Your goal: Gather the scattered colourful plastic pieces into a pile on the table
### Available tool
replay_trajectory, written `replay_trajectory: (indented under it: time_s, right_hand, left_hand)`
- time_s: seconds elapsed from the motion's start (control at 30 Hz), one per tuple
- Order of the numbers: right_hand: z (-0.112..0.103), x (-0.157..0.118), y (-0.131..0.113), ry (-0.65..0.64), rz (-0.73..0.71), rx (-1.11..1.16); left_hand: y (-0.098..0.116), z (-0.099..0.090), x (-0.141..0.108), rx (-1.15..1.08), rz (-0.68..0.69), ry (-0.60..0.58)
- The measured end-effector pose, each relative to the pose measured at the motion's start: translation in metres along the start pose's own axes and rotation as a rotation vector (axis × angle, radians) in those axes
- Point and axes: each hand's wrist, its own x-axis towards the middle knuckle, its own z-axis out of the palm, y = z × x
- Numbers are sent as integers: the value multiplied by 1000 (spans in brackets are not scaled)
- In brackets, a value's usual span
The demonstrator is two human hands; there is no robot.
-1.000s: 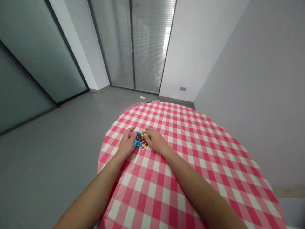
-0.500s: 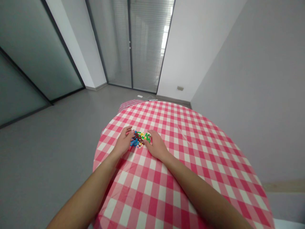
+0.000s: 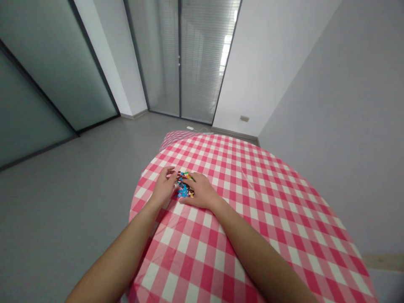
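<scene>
A small heap of tiny blue, brown, yellow and green pieces [image 3: 183, 192] lies on the checked tablecloth between my hands; they look like small plastic building bits, too small to name surely. My left hand [image 3: 164, 186] rests at the heap's left edge, fingers apart and slightly bent, with the fingertips by the pieces. From the right, my right hand [image 3: 202, 192] lies palm down with fingers spread over the heap. It covers most of the green and yellow pieces. Neither hand shows anything gripped.
A red-and-white checked tablecloth [image 3: 240, 210] covers the round table, whose left edge runs close beside my left forearm. Beyond are the grey floor [image 3: 94, 181], glass doors with blinds [image 3: 202, 75], and a wall socket [image 3: 244, 118]. A white object [image 3: 190, 127] lies on the floor behind.
My right hand has flattened and reached left over the heap, hiding green pieces that showed before. My left hand stays by the heap's left edge. The view has shifted slightly.
</scene>
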Motion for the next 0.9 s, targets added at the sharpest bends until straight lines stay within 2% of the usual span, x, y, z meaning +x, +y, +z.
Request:
replay_trajectory:
  time_s: [0.1, 0.23, 0.37, 0.5, 0.63, 0.77, 0.9]
  right_hand:
    - [0, 0, 2, 13, -35, 61]
    - [-1, 3, 9, 32, -81, 130]
    - [-16, -1, 12, 40, 130, -2]
    - [-31, -9, 15, -41, 338, -27]
    - [-28, -9, 21, -89, 341, 42]
    - [-12, -1, 20, 46, 319, 138]
    - [1, 6, 15, 196, 356, 458]
  left_hand:
    - [0, -2, -1, 174, 74, -7]
    - [0, -3, -3, 562, 273, -76]
    - [1, -2, -5, 811, 327, -172]
    - [5, 0, -8, 817, 358, -296]
    - [7, -1, -11, 792, 406, -335]
    - [5, 0, -19, 741, 418, -373]
    - [7, 1, -27, 621, 422, -418]
